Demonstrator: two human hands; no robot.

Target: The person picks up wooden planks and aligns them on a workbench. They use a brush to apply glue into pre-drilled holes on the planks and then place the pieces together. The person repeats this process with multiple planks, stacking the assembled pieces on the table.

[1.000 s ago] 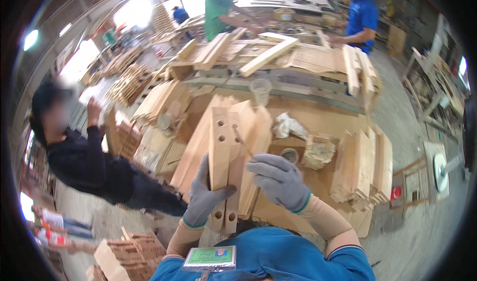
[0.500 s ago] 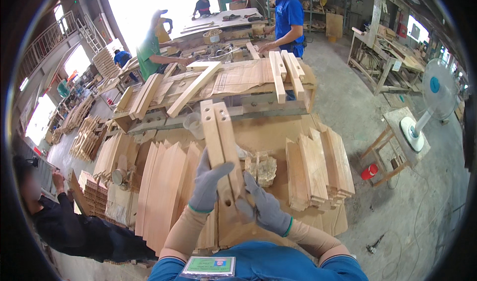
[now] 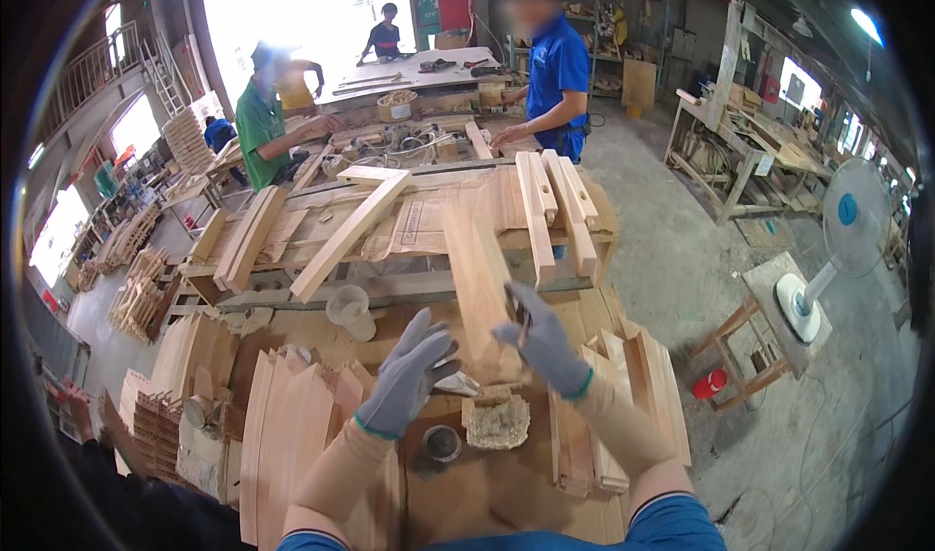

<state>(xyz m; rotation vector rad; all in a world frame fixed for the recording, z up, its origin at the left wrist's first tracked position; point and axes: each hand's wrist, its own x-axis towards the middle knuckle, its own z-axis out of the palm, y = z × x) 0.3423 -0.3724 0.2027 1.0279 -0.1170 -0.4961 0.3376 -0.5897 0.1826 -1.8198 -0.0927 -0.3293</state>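
My right hand (image 3: pixel 547 348), in a grey glove with a green cuff, grips the edge of pale wooden bars (image 3: pixel 472 278). They stand tilted over the workbench and are blurred by motion; whether both bars are there is hard to tell. My left hand (image 3: pixel 414 368), gloved alike, is apart from the wood to its left, fingers stretched out and holding nothing. Below the hands sit a crusted yellowish block (image 3: pixel 497 424) and a small round pot (image 3: pixel 442 443) with dark contents. A white plastic cup (image 3: pixel 351 310) stands beyond my left hand.
Stacked curved wooden slats (image 3: pixel 292 444) lie at left, with another stack (image 3: pixel 662 395) at right. Ahead, a cardboard-covered bench (image 3: pixel 429 225) carries an angled wooden frame (image 3: pixel 355 225) and wooden legs (image 3: pixel 560 201). Co-workers stand beyond it. A fan (image 3: pixel 801 293) rests on a stool at right.
My left hand has let go of the wooden bars and moved apart from them. My right hand has carried the bars forward and to the right, turning them. The view has shifted.
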